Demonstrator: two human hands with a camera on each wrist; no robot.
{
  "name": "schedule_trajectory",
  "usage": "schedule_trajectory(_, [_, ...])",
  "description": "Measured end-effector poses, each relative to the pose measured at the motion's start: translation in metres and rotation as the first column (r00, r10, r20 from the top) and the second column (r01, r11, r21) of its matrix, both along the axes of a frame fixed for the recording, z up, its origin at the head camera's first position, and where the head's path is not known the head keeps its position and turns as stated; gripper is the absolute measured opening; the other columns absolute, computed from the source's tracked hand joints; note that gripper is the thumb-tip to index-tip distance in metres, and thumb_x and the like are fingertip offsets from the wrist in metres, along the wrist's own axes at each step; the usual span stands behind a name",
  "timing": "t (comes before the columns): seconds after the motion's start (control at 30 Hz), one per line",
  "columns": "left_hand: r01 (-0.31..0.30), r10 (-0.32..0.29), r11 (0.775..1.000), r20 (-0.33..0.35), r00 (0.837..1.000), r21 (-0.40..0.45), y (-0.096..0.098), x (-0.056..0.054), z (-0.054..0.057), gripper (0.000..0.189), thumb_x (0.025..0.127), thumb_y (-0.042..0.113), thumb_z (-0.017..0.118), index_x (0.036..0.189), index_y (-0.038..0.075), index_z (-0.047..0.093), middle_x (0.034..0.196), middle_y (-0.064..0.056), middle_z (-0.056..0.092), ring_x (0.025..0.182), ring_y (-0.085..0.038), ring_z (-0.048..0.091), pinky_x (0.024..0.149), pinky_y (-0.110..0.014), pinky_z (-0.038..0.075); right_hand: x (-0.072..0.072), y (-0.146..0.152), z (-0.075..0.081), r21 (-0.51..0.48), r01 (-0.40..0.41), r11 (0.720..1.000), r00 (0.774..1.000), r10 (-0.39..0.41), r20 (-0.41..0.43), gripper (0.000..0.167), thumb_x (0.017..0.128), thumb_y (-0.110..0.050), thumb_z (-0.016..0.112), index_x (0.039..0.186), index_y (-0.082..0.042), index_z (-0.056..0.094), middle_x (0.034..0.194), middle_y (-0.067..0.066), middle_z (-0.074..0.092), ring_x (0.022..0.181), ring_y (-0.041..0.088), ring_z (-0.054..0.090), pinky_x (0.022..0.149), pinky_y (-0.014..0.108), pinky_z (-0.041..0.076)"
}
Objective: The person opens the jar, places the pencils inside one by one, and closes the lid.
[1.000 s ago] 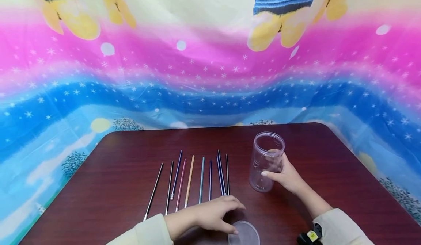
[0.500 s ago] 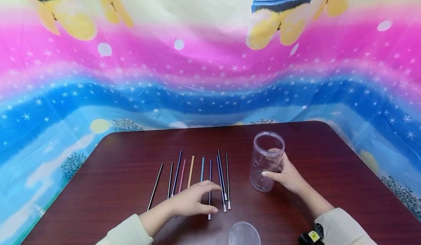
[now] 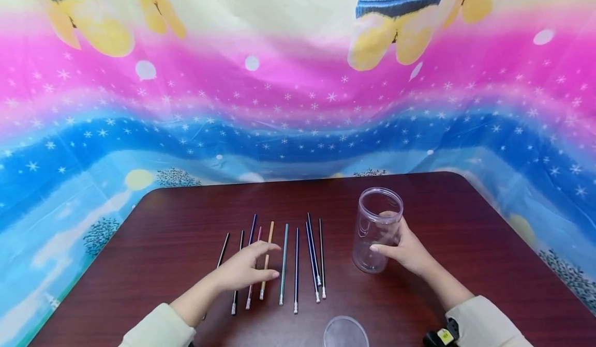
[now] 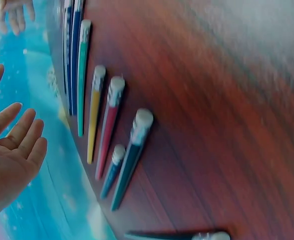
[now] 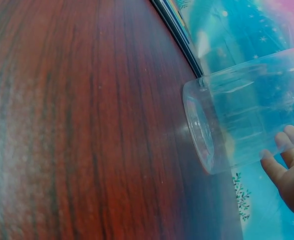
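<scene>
Several pencils with eraser ends lie side by side on the table, among them a teal pencil [image 3: 283, 269], a yellow pencil [image 4: 94, 125] and a red pencil [image 4: 107, 135]. Above the left part of this row hovers my left hand [image 3: 242, 269], fingers extended and apart, with nothing held. It hides parts of the pencils beneath it. My right hand [image 3: 412, 251] grips a clear plastic jar [image 3: 365, 233] from its right side. The jar is upright, without a lid on its mouth, and no contents show inside. In the right wrist view, fingers curve against the jar's wall [image 5: 246, 110].
A round clear lid [image 3: 345, 332] lies flat near the table's front edge. The dark red wooden table [image 3: 186, 223] is backed by a colourful patterned cloth [image 3: 298, 104]. A black device with a yellow label [image 3: 442, 335] is at the right wrist.
My left hand has moved left and away from the lid, passing over the pencils to the left part of the row. My right hand and the jar stay in place.
</scene>
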State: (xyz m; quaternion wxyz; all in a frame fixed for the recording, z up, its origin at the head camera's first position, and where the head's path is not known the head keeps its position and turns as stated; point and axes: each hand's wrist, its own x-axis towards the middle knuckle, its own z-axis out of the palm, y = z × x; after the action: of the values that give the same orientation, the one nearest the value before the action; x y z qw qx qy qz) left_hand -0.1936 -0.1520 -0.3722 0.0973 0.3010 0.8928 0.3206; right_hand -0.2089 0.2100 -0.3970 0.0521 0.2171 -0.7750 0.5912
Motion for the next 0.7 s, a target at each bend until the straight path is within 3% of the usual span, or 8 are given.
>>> schedule_trajectory(0.33, [-0.121,0.121,0.992,-0.023,0.992,0.034,-0.025,-0.009,-0.001,0.05,0.08,0.035,0.06,0.119,0.007,0.047,0.12,-0.009,0.046,0.11,-0.029,0.042,0.086,-0.046,0.035,-0.001,0.001,-0.002,-0.002,-0.019,1.0,1.0,0.019,-0.006,0.066,0.072,0.003,0.066,0.122,0.0,0.023,0.114,0.026,0.044,0.09,0.009,0.055,0.072,0.025,0.047])
schedule_trajectory(0.7, [-0.247,0.247,0.969,-0.032,0.968,0.017,-0.047,-0.017,-0.006,0.049,0.077,0.029,0.064,0.117,0.004,0.05,0.116,-0.01,0.048,0.108,-0.028,0.043,0.085,-0.044,0.036,-0.001,0.002,-0.002,0.048,0.023,0.999,1.0,-0.023,0.011,0.066,0.072,-0.002,0.067,0.122,-0.003,0.025,0.116,0.024,0.045,0.094,0.004,0.052,0.075,0.022,0.044])
